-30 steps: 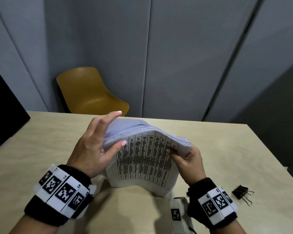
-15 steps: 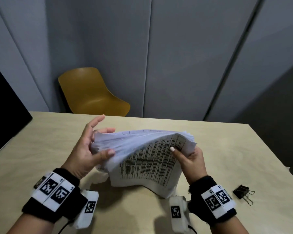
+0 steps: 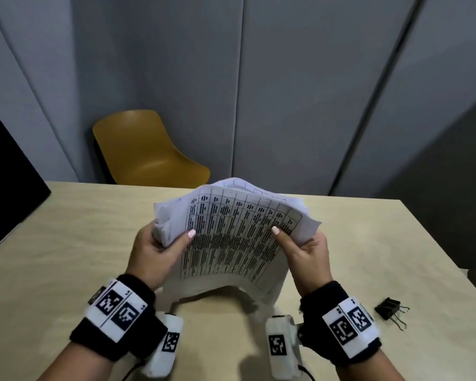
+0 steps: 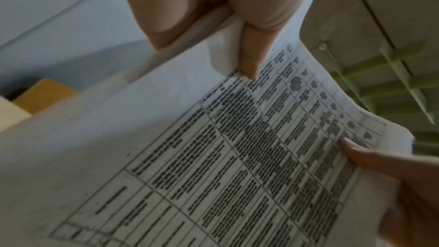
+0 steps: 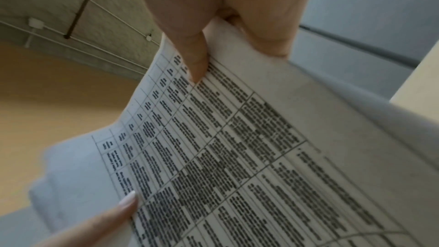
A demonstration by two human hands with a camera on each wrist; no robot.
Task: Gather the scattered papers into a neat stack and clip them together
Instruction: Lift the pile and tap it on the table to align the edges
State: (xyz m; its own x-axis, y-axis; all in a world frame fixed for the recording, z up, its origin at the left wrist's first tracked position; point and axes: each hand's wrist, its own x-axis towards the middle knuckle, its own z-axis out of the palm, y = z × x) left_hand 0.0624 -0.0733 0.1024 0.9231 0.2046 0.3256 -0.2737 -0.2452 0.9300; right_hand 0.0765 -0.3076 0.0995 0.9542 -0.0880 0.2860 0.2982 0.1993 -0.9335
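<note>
The left hand (image 3: 154, 251) grips the stack of papers (image 3: 231, 237) at its 9 o'clock edge, thumb laid across the printed top sheet and fingers curled behind the pile. The right hand (image 3: 305, 251) holds the opposite edge at 3 o'clock in the same way, thumb on the front, fingers behind. The stack lies between the two hands, raised on edge, its lower edge touching or just above the tabletop (image 3: 66, 243); which of the two cannot be told. It bows upward in an arch, so a gap shows under its middle.

The top sheet carries a ruled table filled with dense black text, the columns running away from the person. The sheets are white and not squared: corners fan out at 10 o'clock and at 2 o'clock, and the far edges are ragged. In the left wrist view the left thumb (image 4: 251, 57) presses the sheet beside the table's border; in the right wrist view the right thumb (image 5: 194, 59) does likewise.

A black binder clip (image 3: 388, 312) lies on the tabletop at 4 o'clock from the right hand, apart from the papers. A yellow chair (image 3: 143, 155) stands past the far edge at 11 o'clock, before grey wall panels (image 3: 286, 92). A dark panel (image 3: 6, 166) sits at 9 o'clock.
</note>
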